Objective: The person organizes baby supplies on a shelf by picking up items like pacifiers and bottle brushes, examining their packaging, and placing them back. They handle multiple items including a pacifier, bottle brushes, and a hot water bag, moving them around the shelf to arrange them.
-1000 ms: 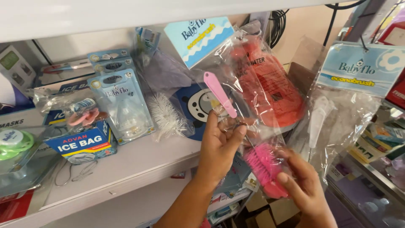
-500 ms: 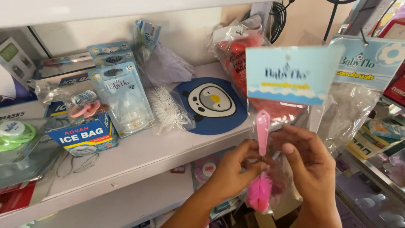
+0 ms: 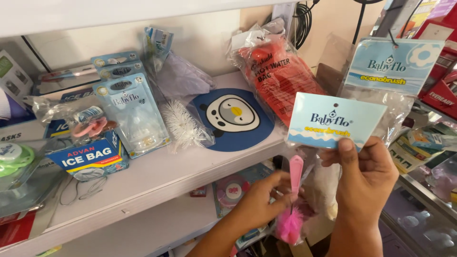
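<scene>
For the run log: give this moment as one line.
left hand: holds pink brush in clear bag | right hand: grips bag's blue card | behind: white shelf

**Plastic, card and bristle**

A glossy, crinkled clear plastic bag [image 3: 304,190] is wrapping a smooth pink plastic-handled brush [image 3: 294,200] with fuzzy bristles, under a matt pale-blue card header [image 3: 333,121]. The painted shelf [image 3: 157,176] is looking smooth and white.

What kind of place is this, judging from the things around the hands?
Probably a small shop for baby and health goods: a white shelf bears packaged goods, a clear bagged brush with a blue card hangs at right, and the right hand holds another, pink-handled bagged brush.
</scene>
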